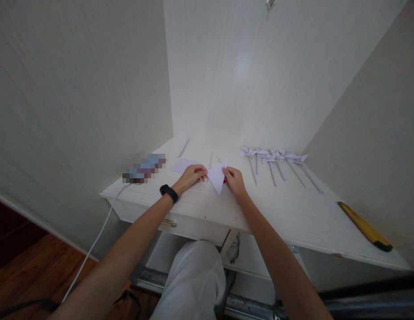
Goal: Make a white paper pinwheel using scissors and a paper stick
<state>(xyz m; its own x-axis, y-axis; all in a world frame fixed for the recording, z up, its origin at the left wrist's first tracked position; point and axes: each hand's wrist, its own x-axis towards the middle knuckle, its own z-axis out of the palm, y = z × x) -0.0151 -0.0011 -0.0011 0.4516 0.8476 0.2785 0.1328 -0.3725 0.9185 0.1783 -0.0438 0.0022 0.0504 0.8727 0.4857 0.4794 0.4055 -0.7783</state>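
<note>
A white piece of paper, its outline roughly triangular, is held up between my two hands above the white desk. My left hand, with a black band on the wrist, pinches its left corner. On the opposite side my right hand grips the paper's right edge between thumb and fingers. Something red shows just under the right fingers, too small to name. Beyond the left hand lies a flat sheet of white paper. Behind the held paper a thin white stick rests on the desk.
Several paper pinwheels on thin sticks lie at the back right. More thin sticks lie at the back left. A blurred-out device with a white cable sits left. A yellow-and-black tool lies near the right edge. Walls enclose the desk.
</note>
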